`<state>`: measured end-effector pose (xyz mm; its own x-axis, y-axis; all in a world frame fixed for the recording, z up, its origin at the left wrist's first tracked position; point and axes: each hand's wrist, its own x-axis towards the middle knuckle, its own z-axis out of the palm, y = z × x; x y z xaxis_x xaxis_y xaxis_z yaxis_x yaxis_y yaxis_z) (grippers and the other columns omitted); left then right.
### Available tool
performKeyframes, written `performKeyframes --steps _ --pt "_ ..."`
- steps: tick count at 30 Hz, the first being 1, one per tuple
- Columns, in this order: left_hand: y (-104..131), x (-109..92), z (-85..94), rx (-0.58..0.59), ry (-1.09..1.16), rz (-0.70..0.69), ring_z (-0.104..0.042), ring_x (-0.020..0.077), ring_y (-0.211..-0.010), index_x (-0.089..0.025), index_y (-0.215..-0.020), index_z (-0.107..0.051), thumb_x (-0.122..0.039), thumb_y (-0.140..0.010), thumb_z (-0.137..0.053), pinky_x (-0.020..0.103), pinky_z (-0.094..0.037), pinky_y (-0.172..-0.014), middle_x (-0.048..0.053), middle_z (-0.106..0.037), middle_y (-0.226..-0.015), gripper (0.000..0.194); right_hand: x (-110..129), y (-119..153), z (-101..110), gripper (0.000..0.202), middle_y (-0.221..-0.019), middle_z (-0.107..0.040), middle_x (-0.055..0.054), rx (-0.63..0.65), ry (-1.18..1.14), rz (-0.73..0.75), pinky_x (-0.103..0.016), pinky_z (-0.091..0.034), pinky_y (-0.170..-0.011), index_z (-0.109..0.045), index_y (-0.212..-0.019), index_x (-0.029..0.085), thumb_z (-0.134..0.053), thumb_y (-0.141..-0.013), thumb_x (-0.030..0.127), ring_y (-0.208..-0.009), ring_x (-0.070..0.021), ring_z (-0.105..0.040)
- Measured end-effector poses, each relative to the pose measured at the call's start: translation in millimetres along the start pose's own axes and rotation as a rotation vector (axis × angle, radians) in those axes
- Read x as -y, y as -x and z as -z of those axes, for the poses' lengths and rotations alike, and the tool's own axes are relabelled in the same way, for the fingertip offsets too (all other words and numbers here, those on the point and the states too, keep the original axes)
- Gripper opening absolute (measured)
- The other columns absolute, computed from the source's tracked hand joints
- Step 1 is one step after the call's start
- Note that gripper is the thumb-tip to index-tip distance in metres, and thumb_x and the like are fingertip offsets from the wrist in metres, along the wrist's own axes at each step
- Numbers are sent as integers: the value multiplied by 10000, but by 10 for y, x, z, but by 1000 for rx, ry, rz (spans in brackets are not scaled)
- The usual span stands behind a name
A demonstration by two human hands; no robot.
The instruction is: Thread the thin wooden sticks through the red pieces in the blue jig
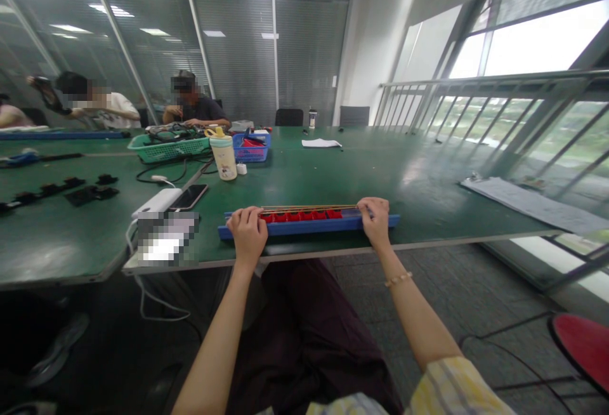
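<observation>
A long blue tray point(314, 229) lies lengthwise near the table's front edge. Inside it runs a row of red pieces point(299, 216), with a greyish, see-through-looking section point(351, 213) to their right. Thin yellowish strips point(309, 207) stretch along the tray's top, between both hands. My left hand point(248, 234) is closed over the left part of the tray, its fingertips at the strips' left end. At the right, my right hand point(375, 218) pinches the strips' other end, resting against the tray. Its fingertips are partly hidden.
To the left lie a phone point(190, 197), a white power bank-like box point(159, 202) and cables. Behind stand a cream cup point(223, 158), a green basket point(152, 153) and a blue basket point(252, 151). A clipboard point(518, 196) lies at right. Two people sit across the room.
</observation>
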<state>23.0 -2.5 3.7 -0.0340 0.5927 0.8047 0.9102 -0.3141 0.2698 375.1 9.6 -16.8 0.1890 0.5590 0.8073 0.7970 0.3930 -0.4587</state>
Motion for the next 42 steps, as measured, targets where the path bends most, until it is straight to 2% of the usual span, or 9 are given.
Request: performKeyframes --steps 8,27,35,42 --pt "7 -1 0 5 -29 9 -495 291 -1112 -187 -1116 -670 -183 -873 -480 437 -320 -981 94 -671 -1157 308 -20 3 -14 286 -935 -709 -47 -21 -8 23 -402 -345 -929 -673 -799 233 -483 -943 392 -978 -234 -534" --pt "-2 12 -11 62 -16 -30 -501 292 -1097 -197 -1172 -681 -199 -891 -466 451 -315 -978 71 -713 -1122 353 -5 -21 -31 291 -958 -705 -53 -33 46 25 -370 -336 -929 -665 -833 222 -464 -958 391 -988 -224 -530" --pt "-7 9 -30 66 -10 -41 -496 302 -1104 -168 -1179 -681 -204 -887 -458 454 -316 -983 94 -710 -1126 369 4 -16 -116 317 -1037 -694 -75 -34 243 10 -380 -293 -932 -686 -907 221 -421 -977 381 -1080 -251 -476" --pt "-4 16 -35 61 -10 -45 -489 303 -1106 -170 -1186 -681 -212 -891 -460 457 -321 -983 96 -707 -1130 372 74 -8 -146 367 -989 -714 -72 54 382 49 -414 -209 -947 -694 -955 220 -353 -1005 347 -1075 -240 -491"
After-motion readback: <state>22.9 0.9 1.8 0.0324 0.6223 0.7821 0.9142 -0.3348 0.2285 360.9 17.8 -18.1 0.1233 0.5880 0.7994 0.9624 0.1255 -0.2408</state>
